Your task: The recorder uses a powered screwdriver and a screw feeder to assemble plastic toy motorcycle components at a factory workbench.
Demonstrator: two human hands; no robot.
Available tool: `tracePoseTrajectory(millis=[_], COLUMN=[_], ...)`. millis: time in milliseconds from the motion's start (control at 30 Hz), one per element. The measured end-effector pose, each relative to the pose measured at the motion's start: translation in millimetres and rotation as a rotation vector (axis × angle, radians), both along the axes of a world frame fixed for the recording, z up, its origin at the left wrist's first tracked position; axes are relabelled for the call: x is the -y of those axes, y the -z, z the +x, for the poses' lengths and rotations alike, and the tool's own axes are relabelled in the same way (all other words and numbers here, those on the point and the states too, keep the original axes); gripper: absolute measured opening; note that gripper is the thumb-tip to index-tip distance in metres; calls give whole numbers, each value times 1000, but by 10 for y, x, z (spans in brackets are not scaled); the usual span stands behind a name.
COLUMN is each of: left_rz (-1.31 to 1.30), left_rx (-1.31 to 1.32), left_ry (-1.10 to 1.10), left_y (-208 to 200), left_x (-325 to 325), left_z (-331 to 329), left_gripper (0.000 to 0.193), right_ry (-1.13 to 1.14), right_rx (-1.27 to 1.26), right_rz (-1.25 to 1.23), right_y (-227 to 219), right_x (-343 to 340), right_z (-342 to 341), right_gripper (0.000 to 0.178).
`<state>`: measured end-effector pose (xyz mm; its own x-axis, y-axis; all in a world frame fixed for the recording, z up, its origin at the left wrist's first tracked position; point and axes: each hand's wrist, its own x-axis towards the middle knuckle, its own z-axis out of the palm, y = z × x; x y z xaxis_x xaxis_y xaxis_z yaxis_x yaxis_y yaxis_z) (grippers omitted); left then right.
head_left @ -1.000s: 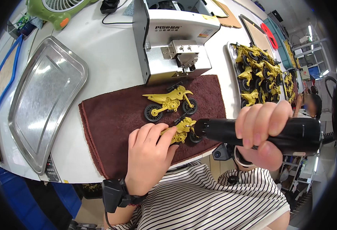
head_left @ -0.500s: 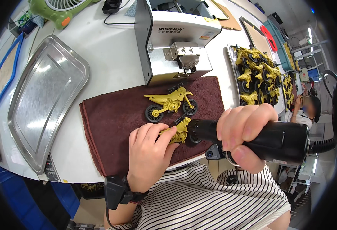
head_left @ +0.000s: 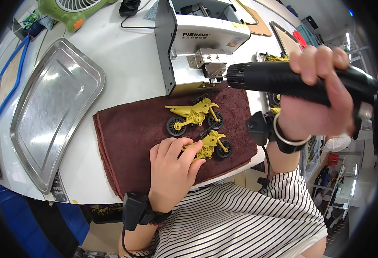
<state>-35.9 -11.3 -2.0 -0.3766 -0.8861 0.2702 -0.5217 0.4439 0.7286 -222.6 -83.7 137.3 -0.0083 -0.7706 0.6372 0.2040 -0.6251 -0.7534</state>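
Note:
My left hand is closed on the rear of a yellow toy motorcycle lying on a brown towel; its black front wheel sticks out past the fingers, and its rear is hidden under them. Just beyond it, a second yellow toy motorcycle lies on its side with both black wheels showing. My right hand, slightly blurred, grips a black electric screwdriver held level. The screwdriver's tip meets the metal block on the front of a grey screw feeder machine.
An empty metal tray lies on the left of the white table. Behind the tray is a blue-rimmed frame, and a green fan stands at the back left. More yellow toy parts sit on the right, partly behind my right arm.
My right hand has lifted the screwdriver off the nearer toy motorcycle, up and away to the feeder's front block. My left hand keeps its hold on the toy.

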Motion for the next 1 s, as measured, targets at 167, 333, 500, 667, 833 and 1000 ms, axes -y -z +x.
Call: tracePoseTrajectory(millis=[167,333,500,667,833,1000], left_rz=[-10,-9,-8,11,19,13], left_rx=[-21,-24,-40,-17,-29,-37], left_ry=[-11,-15,11,-8,-8,-23], left_y=[20,-16,9,5,-15,-8], left_x=[-15,3,7,5,19,15], left_z=[17,23,-6,8,-7,3], left_gripper=[34,34,32,32,32,33], right_ry=[10,-63,-213,-269,-239,-154], right_rx=[-67,-113,-26,-72,-56,75], right_rz=[-49,72,181,224,242,96], right_y=[173,7,42,249,302,153], right_x=[112,-123,-513,-640,-673,-548], right_z=[64,113,93,59,41,88], right_gripper=[26,22,29,33,33,26])
